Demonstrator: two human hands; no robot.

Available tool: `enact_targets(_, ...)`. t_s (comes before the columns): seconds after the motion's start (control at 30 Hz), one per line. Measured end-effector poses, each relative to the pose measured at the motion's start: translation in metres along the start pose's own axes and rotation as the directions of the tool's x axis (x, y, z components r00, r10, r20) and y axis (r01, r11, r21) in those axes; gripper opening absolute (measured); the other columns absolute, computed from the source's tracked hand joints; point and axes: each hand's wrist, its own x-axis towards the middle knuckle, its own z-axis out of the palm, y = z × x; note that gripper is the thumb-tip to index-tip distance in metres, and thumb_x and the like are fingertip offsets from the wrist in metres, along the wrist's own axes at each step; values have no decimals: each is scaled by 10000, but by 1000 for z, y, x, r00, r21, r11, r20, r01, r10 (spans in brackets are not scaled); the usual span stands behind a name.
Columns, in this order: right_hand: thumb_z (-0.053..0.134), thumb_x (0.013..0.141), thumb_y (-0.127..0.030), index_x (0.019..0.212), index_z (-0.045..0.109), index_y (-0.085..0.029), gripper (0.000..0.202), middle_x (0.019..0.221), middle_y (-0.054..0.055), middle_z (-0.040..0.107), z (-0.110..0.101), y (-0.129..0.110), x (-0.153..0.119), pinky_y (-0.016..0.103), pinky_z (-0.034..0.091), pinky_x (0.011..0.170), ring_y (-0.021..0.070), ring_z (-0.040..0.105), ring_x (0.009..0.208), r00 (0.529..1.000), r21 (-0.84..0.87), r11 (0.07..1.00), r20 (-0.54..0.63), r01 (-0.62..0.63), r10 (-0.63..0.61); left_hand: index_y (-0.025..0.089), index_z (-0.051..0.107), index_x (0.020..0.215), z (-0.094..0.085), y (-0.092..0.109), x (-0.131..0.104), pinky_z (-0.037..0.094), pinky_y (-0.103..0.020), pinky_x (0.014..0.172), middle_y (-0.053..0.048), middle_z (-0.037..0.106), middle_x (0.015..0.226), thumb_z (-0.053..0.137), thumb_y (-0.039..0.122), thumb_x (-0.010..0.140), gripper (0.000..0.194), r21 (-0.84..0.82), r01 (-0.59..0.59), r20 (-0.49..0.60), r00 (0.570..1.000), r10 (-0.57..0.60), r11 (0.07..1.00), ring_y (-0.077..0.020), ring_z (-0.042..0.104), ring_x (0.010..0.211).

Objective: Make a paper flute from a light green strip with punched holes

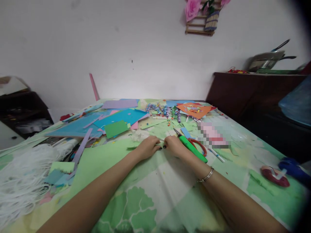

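Light green paper, seemingly a plain sheet [97, 161], lies on the patterned tablecloth [170, 184], left of the left forearm. Left hand [148, 147] and right hand [175, 145] are close together near the table's middle, knuckles up, fingers curled inward. Whether either grips anything cannot be told; any piece at the fingertips, between the two hands, is too small to identify. A dark green sliver [131, 148] shows just beside the left hand.

Progress, as judged: paper work is well under way. Curled strips [167, 110] lie at the far side, and scraps sit on an orange sheet [203, 113]. Blue sheets [121, 118] and a green card [116, 128] appear available for further use. A green-handled tool [194, 151] and a red handle loop [205, 150] lie beside the right hand, unheld.

Obscured: the palms are hidden, both forearms run out of frame, a pinkish item [213, 134] on the right is pixelated, and the overlapping sheets cannot be counted.
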Motion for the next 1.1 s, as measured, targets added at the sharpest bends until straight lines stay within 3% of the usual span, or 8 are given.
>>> enact_targets(0.2,548,775,-161,844,697,-168,165,787,47,701,-7,13,-10,216,347,605,151,601,731,997,88,993,-29,73,-70,162,572,806,-3,1,-3,437,-312,783,-81,619,875,484,159,862,104,16,14,14,1000,-14,1000,-216,575,894)
enact_targets(0.3,530,764,-126,882,693,-159,204,840,57,703,-1,13,-12,220,351,650,158,599,776,996,100,993,-75,62,-55,158,575,783,0,2,4,434,-324,740,-96,631,846,491,149,843,104,37,59,29,998,-60,998,-237,592,860)
enact_targets(0.47,520,704,-53,770,700,-116,202,814,114,703,5,8,-5,245,332,639,187,598,780,995,91,996,-96,14,-5,162,572,719,1,-2,11,422,-324,672,-105,642,799,527,146,803,96,43,103,46,993,-105,994,-255,605,812)
enact_targets(0.77,532,782,-118,894,657,-150,171,816,43,687,5,16,-9,213,359,634,140,592,766,992,73,995,-105,70,-62,178,557,831,-2,-2,-8,425,-294,777,-64,612,894,462,228,883,120,-11,18,-9,1000,-18,1000,-198,561,900)
enact_targets(0.93,544,864,-199,901,639,-129,124,925,74,660,4,8,-5,289,453,771,163,603,874,997,-16,998,-32,64,-64,157,554,842,1,-1,-5,423,-315,791,-96,606,911,438,173,876,122,18,22,-3,1000,-22,1000,-224,557,930)
enact_targets(1.1,558,882,-332,1022,597,-131,248,1026,64,617,2,6,-2,371,503,800,173,605,909,997,-68,995,18,70,-69,139,566,818,3,-1,3,420,-331,716,-129,616,897,468,133,826,98,63,53,26,998,-55,997,-259,574,890)
